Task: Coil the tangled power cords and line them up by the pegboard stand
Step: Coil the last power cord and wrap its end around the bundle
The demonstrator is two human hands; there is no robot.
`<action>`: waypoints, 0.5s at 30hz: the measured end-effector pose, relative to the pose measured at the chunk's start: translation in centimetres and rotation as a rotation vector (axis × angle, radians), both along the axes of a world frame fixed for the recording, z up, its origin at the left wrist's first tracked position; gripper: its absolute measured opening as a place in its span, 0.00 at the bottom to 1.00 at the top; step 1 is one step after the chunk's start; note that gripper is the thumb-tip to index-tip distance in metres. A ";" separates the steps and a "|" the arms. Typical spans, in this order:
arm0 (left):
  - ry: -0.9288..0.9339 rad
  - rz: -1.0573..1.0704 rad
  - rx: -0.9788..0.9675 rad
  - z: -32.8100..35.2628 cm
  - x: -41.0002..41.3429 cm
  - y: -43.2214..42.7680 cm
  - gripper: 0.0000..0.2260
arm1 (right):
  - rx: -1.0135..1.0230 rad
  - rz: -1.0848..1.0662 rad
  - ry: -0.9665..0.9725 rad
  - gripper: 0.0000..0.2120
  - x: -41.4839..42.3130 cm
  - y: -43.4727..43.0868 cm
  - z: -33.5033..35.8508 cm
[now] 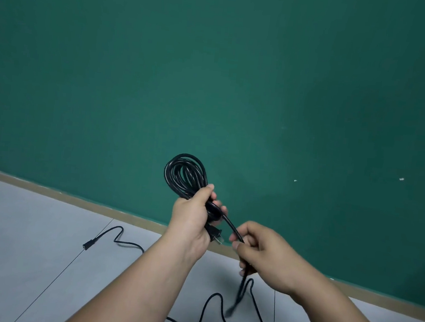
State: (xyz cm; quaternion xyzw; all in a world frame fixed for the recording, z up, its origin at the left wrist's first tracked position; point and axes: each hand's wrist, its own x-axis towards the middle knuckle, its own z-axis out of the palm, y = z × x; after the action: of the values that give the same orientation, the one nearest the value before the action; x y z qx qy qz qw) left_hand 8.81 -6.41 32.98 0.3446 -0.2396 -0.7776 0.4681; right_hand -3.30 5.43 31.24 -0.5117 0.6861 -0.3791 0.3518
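Aloft, left hand (190, 216) around black cord (176, 176)

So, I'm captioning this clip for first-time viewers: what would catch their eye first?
Centre frame, the left hand grips a coiled black power cord, raised against the green wall, its plug poking out beneath. The right hand pinches the loose tail, which trails down to the grey floor.

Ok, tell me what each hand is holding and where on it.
Left hand holds the coiled cord at the gathered base of its loops, beside the plug. Right hand pinches the cord's loose tail just past the coil.
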 end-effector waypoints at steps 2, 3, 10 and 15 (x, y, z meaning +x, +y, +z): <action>-0.159 0.070 -0.072 -0.7 0.1 -0.9 0.08 | 0.070 0.016 0.011 0.02 -0.2 0.1 0.0; -0.258 0.116 -0.130 -0.9 0.3 -1.5 0.09 | 0.119 0.031 0.086 0.03 -0.4 0.2 0.0; -0.773 -0.092 -0.545 -0.7 3.7 -3.8 0.14 | -0.213 -0.001 0.171 0.05 -2.5 1.5 2.3; -0.638 -0.613 -0.447 -0.7 1.6 0.1 0.23 | -0.468 -0.275 0.128 0.04 -2.5 1.2 2.7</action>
State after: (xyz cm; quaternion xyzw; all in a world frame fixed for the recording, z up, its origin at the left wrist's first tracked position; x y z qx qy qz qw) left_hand 10.39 -6.30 32.25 0.3705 -0.6221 -0.6649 0.1834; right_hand -5.78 6.60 33.95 -0.5039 0.6637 -0.5385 0.1250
